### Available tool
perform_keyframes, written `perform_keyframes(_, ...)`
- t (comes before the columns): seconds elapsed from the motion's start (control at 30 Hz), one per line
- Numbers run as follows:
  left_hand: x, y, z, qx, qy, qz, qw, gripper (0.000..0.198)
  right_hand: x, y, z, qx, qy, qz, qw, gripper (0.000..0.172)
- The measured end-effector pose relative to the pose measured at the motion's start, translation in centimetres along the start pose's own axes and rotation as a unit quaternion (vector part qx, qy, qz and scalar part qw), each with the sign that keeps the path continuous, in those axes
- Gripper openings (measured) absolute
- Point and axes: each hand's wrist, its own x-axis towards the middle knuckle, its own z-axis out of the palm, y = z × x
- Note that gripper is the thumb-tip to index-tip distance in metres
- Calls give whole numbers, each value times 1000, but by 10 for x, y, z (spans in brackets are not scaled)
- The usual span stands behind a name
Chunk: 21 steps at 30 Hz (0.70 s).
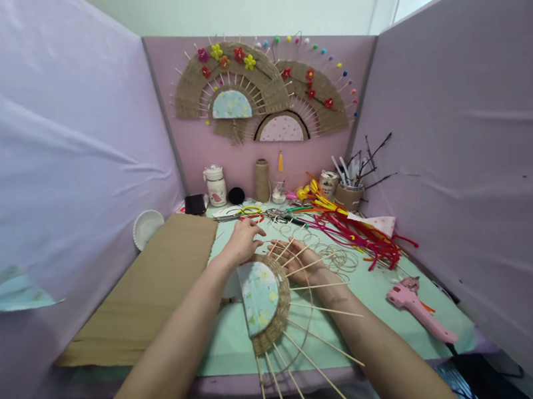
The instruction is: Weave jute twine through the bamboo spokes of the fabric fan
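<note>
A half-round fan frame (262,298) stands on its side at the table's front. Its centre is pale blue floral cloth, bordered by a band of wound brown twine (284,304). Thin wooden sticks (327,308) fan out from the band to the right and toward me. My left hand (246,239) is just beyond the frame's far end, fingers apart, with nothing visible in it. My right hand (297,261) lies palm up under the far sticks, its fingers loosely curled and apart. A loose strand of twine (312,307) curves across the sticks near my right wrist.
Cardboard (154,291) covers the table's left. Tangled twine (339,261), red and yellow fuzzy stems (346,227) and a pink glue gun (420,311) lie right. Scissors (249,210), a twine spool (262,181) and a white jar (215,186) are behind. Finished fans (230,70) hang on the back panel.
</note>
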Motion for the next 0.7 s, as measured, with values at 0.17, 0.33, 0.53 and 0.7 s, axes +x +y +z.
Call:
perform_keyframes(0.17, -3, -9, 12, 1, -4, -12, 1000, 11, 1, 1, 1, 6, -1, 0, 1000, 21)
perform_keyframes(0.33, -3, -13, 13, -10, 7, -18, 1000, 11, 3, 3, 0, 12, 3, 5, 1000, 22)
perform_keyframes(0.53, -7, -13, 15, -32, 25, -39, 998, 13, 3, 4, 1, 20, 24, 16, 999, 24)
perform_keyframes(0.7, -9, -12, 23, -50, 47, -71, 995, 13, 5, 3, 2, 24, 39, 22, 999, 24)
